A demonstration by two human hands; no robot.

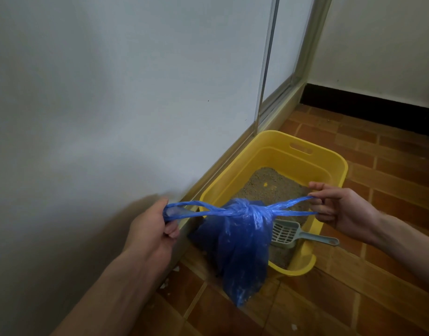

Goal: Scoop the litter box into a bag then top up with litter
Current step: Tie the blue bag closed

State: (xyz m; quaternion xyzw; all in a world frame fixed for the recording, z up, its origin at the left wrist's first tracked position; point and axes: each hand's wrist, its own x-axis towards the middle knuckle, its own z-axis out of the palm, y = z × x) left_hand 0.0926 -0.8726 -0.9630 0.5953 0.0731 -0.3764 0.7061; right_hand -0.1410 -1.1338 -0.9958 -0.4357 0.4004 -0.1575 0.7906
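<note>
Litter box (276, 151) right of centre on the floor (390, 180), against the wall (87, 93) at frame left. Litter (269, 183) inside it. Scoop (287, 235) in its near end, handle over the right rim. Bag (242, 251) hangs before the box, lower centre, handles stretched between left hand (152, 229) lower left and right hand (339, 207) right.
</note>
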